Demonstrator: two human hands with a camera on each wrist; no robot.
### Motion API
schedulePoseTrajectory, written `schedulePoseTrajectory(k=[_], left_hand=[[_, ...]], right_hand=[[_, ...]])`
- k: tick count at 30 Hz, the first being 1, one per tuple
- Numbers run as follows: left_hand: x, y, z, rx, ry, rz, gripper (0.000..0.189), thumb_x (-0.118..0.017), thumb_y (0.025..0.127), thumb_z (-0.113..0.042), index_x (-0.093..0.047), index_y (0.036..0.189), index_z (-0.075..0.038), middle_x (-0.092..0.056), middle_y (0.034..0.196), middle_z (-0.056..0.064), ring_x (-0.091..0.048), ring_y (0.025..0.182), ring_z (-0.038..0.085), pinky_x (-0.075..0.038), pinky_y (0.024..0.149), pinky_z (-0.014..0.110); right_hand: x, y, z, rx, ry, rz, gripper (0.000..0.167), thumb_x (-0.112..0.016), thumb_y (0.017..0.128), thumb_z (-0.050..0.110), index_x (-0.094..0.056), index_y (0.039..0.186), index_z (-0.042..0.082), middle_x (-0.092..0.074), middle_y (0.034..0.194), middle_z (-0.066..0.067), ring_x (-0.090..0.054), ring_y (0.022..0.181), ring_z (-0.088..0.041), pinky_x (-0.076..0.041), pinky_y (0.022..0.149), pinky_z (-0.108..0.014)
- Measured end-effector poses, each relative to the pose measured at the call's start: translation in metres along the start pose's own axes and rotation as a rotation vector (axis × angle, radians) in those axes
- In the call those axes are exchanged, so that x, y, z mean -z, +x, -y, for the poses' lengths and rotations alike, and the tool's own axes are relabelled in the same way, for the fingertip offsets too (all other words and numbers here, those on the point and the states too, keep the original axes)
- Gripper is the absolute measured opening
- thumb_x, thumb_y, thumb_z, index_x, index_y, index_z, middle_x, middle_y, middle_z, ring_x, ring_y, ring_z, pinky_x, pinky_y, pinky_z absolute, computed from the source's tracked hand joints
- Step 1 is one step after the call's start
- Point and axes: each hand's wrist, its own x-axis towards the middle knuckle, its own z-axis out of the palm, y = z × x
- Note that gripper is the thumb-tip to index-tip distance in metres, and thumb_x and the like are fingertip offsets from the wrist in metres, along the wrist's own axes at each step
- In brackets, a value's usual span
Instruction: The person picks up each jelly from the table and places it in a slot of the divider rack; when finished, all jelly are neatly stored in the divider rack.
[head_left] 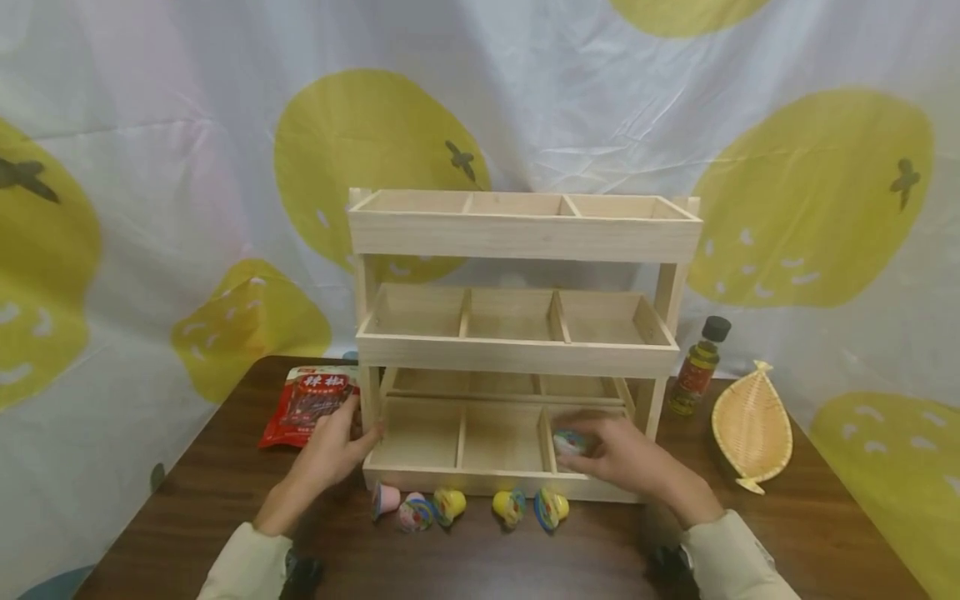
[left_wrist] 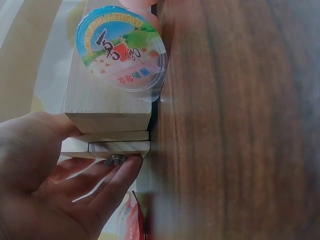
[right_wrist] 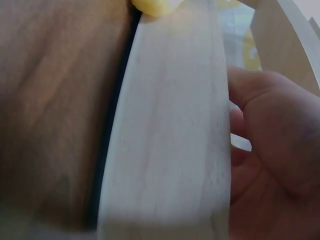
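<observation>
A three-tier wooden rack (head_left: 517, 354) stands on the table, each tier split into compartments. My left hand (head_left: 337, 446) grips its left end low down; in the left wrist view, the thumb lies on one side of the post and the fingers reach round by a wing nut (left_wrist: 116, 159). Inside the bottom tier's right compartment, my right hand (head_left: 618, 454) holds a jelly cup (head_left: 570, 442) with a printed lid. That cup is hidden behind the front board (right_wrist: 165, 120) in the right wrist view.
Along the rack's front lie pink jelly cups (head_left: 416, 512) and yellow jelly cups (head_left: 551, 508). To the left is a red packet of dried chillies (head_left: 315, 404). An oil bottle (head_left: 696, 371) and a leaf-shaped woven basket (head_left: 752, 425) are at the right. A lemon-print cloth (head_left: 570, 108) hangs behind.
</observation>
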Motion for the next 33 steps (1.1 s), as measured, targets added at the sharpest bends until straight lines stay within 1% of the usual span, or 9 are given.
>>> schedulePoseTrajectory(k=[4, 7, 11, 15, 19, 26, 30, 31, 33], left_hand=[[0.001, 0.001, -0.001, 0.029, 0.012, 0.017, 0.037, -0.073, 0.102, -0.026, -0.062, 0.127, -0.001, -0.077, 0.086, 0.008, -0.068, 0.07, 0.012, -0.053, 0.058, 0.029], [0.004, 0.002, -0.009, 0.092, 0.038, 0.046, 0.035, -0.074, 0.102, -0.023, -0.062, 0.128, -0.002, -0.077, 0.087, 0.009, -0.067, 0.071, 0.013, -0.053, 0.06, 0.029], [0.004, 0.003, -0.01, 0.104, 0.043, 0.055, 0.038, -0.073, 0.103, -0.023, -0.061, 0.132, -0.002, -0.079, 0.093, 0.011, -0.071, 0.076, 0.014, -0.055, 0.063, 0.028], [0.003, 0.002, -0.01, 0.097, 0.036, 0.052, 0.039, -0.073, 0.103, -0.022, -0.061, 0.133, 0.0, -0.08, 0.096, 0.013, -0.074, 0.079, 0.016, -0.057, 0.065, 0.029], [0.001, 0.001, -0.005, 0.082, 0.01, 0.041, 0.036, -0.074, 0.101, -0.024, -0.062, 0.126, -0.001, -0.075, 0.087, 0.009, -0.068, 0.072, 0.015, -0.054, 0.061, 0.031], [-0.009, 0.004, 0.026, -0.043, -0.028, -0.007, 0.044, -0.072, 0.102, -0.039, -0.062, 0.123, -0.002, -0.074, 0.084, 0.008, -0.066, 0.068, 0.015, -0.05, 0.056, 0.031], [-0.006, 0.004, 0.019, -0.02, -0.027, 0.002, 0.041, -0.072, 0.101, -0.035, -0.062, 0.124, -0.002, -0.074, 0.084, 0.008, -0.065, 0.068, 0.014, -0.051, 0.057, 0.031], [-0.003, 0.001, 0.009, 0.007, -0.02, 0.011, 0.04, -0.073, 0.101, -0.032, -0.062, 0.123, -0.001, -0.074, 0.084, 0.007, -0.066, 0.069, 0.014, -0.051, 0.057, 0.031], [-0.001, 0.001, 0.003, 0.036, -0.008, 0.022, 0.038, -0.073, 0.101, -0.028, -0.062, 0.125, -0.001, -0.075, 0.086, 0.008, -0.067, 0.071, 0.014, -0.053, 0.06, 0.031]], right_hand=[[0.003, 0.0, 0.001, -0.001, 0.031, 0.024, 0.042, -0.08, 0.1, 0.017, -0.07, 0.138, 0.001, -0.072, 0.139, -0.02, -0.076, 0.111, -0.031, -0.065, 0.085, -0.031], [0.003, 0.001, 0.001, -0.003, 0.018, 0.024, 0.041, -0.08, 0.1, 0.017, -0.07, 0.137, 0.002, -0.073, 0.137, -0.019, -0.077, 0.111, -0.03, -0.065, 0.089, -0.036], [0.002, 0.0, 0.0, -0.012, 0.032, 0.029, 0.043, -0.081, 0.099, 0.015, -0.07, 0.138, 0.001, -0.074, 0.136, -0.019, -0.078, 0.106, -0.028, -0.066, 0.086, -0.034], [0.001, 0.0, -0.002, -0.015, 0.041, 0.034, 0.045, -0.081, 0.097, 0.013, -0.069, 0.139, 0.001, -0.074, 0.135, -0.017, -0.078, 0.105, -0.027, -0.065, 0.086, -0.032], [0.001, 0.0, -0.003, -0.033, 0.058, 0.062, 0.047, -0.08, 0.099, 0.014, -0.067, 0.142, 0.0, -0.072, 0.139, -0.02, -0.078, 0.108, -0.03, -0.064, 0.088, -0.03], [0.002, -0.001, -0.004, -0.071, 0.079, 0.099, 0.049, -0.077, 0.101, 0.015, -0.064, 0.146, 0.001, -0.071, 0.14, -0.021, -0.08, 0.103, -0.027, -0.063, 0.087, -0.027], [0.002, -0.002, -0.004, -0.066, 0.071, 0.095, 0.05, -0.077, 0.101, 0.015, -0.063, 0.147, 0.001, -0.072, 0.138, -0.02, -0.079, 0.1, -0.024, -0.063, 0.086, -0.027], [0.002, -0.002, -0.005, -0.067, 0.074, 0.095, 0.05, -0.077, 0.101, 0.014, -0.063, 0.147, 0.001, -0.072, 0.138, -0.02, -0.079, 0.101, -0.025, -0.063, 0.086, -0.026], [0.002, -0.002, -0.005, -0.07, 0.091, 0.096, 0.05, -0.077, 0.101, 0.015, -0.063, 0.147, 0.001, -0.071, 0.139, -0.021, -0.079, 0.103, -0.028, -0.063, 0.087, -0.026]])
